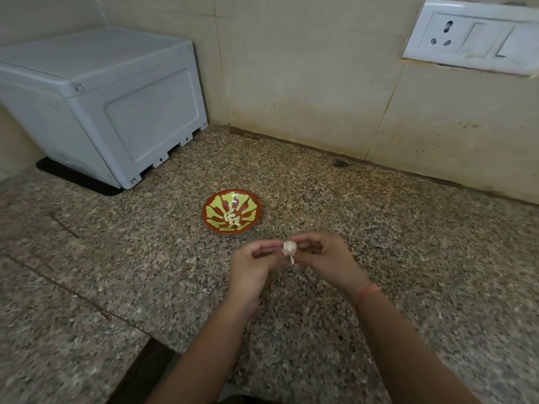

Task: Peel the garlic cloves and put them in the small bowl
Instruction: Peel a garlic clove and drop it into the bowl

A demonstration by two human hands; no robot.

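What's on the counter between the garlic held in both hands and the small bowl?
Nothing: in the head view, only a short strip of bare speckled countertop separates the garlic from the small bowl, which holds peeled cloves.

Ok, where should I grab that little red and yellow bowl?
Probably pinch the small bowl at its near rim, coming from above on your side. It sits upright, shallow and flared, so the rim is the edge to catch, and the peeled cloves lie in the middle, clear of it.

Home kitchen: speckled granite counter (379,228), tiled wall (306,83), wall socket (472,36).
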